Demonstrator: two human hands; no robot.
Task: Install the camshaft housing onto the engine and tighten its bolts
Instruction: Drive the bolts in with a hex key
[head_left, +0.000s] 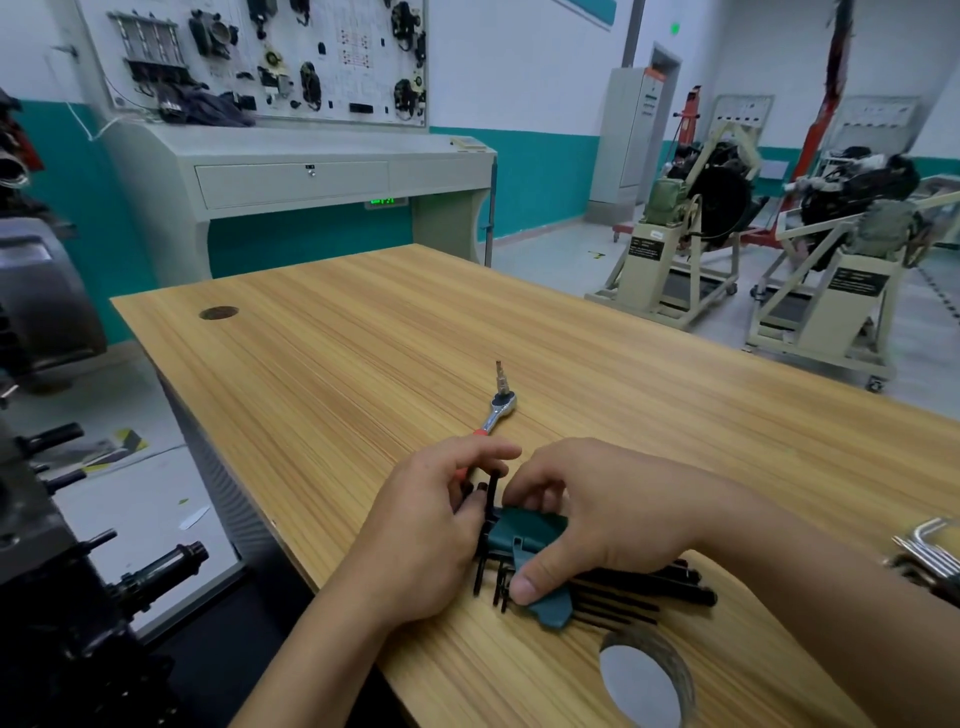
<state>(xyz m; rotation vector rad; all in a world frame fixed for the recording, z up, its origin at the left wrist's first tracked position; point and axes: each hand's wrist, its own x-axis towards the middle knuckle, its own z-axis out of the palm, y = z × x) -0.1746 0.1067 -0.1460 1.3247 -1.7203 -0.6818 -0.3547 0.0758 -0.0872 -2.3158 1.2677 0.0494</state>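
A set of black hex keys in a green plastic holder (524, 535) lies on the wooden table (363, 332) close to me. My right hand (608, 514) grips the holder, thumb pressing its lower flap. My left hand (431, 525) pinches the short end of one black key (492, 493) at the holder's left side. A ratchet wrench (496, 410) with a red-and-chrome handle and a bit on its head lies just beyond my hands. The dark engine (47, 587) with protruding studs stands at the left edge, below the table. The camshaft housing is not in view.
A chrome hex key set (930, 556) lies at the table's right edge. The table has a round cable hole (644, 680) near me and another (218, 312) at the far left. Engine stands (691, 249) occupy the floor at right; a training panel desk (311, 171) stands behind.
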